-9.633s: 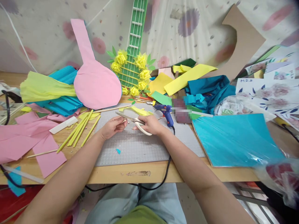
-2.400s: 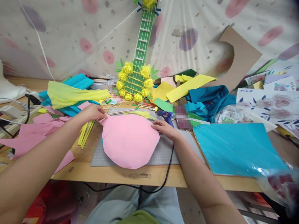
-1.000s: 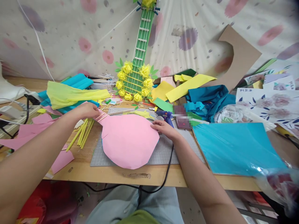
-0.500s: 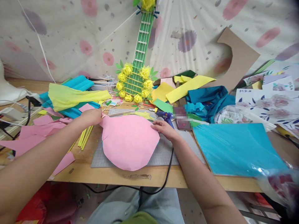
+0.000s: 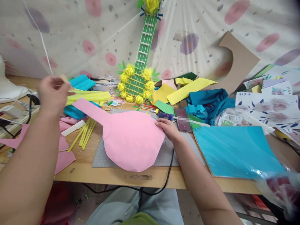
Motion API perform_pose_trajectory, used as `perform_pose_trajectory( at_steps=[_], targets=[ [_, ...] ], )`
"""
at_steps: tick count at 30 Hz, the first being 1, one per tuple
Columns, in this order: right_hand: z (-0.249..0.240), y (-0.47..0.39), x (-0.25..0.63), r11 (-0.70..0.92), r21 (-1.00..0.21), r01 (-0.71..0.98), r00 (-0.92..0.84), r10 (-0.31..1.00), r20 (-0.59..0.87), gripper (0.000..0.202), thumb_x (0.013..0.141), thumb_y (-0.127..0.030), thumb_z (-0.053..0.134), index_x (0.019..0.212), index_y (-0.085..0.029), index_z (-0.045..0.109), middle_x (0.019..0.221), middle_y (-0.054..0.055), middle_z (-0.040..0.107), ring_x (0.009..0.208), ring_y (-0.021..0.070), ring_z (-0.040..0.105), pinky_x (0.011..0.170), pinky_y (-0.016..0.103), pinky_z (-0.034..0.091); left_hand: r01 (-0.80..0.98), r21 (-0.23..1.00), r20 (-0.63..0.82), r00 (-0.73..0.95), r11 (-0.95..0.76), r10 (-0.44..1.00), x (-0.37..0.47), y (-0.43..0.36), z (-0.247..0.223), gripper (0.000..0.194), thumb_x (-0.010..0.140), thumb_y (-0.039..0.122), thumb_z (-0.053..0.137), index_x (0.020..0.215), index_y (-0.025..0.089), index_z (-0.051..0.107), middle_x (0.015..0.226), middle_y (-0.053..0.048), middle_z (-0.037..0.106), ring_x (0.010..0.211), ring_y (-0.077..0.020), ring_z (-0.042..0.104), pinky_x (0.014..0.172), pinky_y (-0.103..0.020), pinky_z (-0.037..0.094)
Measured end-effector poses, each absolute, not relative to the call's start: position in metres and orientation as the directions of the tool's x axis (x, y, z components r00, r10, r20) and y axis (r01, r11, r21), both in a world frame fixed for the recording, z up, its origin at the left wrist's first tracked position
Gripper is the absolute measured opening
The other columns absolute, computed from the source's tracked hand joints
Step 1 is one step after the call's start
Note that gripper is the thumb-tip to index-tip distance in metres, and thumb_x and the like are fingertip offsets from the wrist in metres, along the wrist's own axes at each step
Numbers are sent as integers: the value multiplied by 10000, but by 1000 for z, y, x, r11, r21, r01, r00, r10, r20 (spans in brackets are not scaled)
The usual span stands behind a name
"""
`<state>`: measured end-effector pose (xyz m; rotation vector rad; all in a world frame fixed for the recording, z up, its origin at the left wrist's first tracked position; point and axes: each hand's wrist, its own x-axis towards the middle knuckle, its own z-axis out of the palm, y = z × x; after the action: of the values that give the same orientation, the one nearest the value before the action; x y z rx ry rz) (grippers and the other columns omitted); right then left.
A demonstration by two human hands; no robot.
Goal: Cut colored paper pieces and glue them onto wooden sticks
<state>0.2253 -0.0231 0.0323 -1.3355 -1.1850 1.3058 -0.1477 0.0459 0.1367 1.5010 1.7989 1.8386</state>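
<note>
Pink cutout (image 5: 133,140) held w/ R hand (image 5: 170,128); plastic bag (image 5: 290,193) has dk-red contents (image 5: 278,182).

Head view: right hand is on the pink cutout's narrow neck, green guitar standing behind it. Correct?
Not the neck: the head view shows the right hand at the edge of the pink cutout's rounded body. The green guitar does stand behind it.

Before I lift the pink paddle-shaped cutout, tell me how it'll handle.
The pink cutout is probably fairly stiff: its neck juts out straight. It looks light, seemingly thin sheet material. Rolling seems unlikely, given its broad, flattish face.
</note>
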Motion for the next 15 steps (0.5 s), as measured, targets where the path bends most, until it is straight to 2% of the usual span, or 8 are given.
perform_pose_trajectory(
  at_steps=[2,3,5,7,10,15],
  targets=[
    [36,-24,222,-134,-991,-22,23,991,-135,297,554,-372,663,748,-157,597,622,-34,523,503,64,410,458,202,267,347,811,576,-616,-472,537,-166,48,135,237,728,16,471,944,97,414,807,36,536,653,-32,575,714,-318,524],
    [39,-24,219,-132,-989,-64,44,990,-135,298,549,-372,667,746,-159,599,621,-32,526,500,64,415,450,200,267,294,798,557,-695,-526,455,-174,48,131,223,738,-24,416,911,113,388,801,43,531,648,-24,582,712,-303,526],
    [46,-22,213,-114,-981,-155,101,986,-130,309,541,-366,678,759,-162,598,642,-27,535,513,66,431,449,193,291,204,777,504,-768,-595,395,-180,48,118,232,743,-66,360,854,138,351,810,53,523,640,-15,598,724,-288,526],
    [53,-16,203,-63,-972,-227,166,981,-102,311,552,-350,674,787,-166,588,689,-20,549,548,70,454,479,191,344,69,829,378,-799,-555,467,-175,50,101,254,717,-91,370,801,147,342,738,71,511,591,-12,587,722,-277,528],
    [60,9,180,60,-964,-261,242,970,-5,266,629,-309,611,851,-177,549,792,-2,572,628,86,501,558,215,417,-75,913,244,-686,-400,685,-146,52,71,185,700,-35,483,738,128,405,643,62,516,591,-48,592,711,-295,535],
    [52,79,130,177,-979,-103,443,889,114,204,736,-231,473,929,-167,483,869,35,563,769,119,540,716,278,447,-156,951,151,-517,-267,842,-92,44,28,134,685,82,551,769,143,466,673,-9,622,613,-110,621,680,-327,537]
  ],
)
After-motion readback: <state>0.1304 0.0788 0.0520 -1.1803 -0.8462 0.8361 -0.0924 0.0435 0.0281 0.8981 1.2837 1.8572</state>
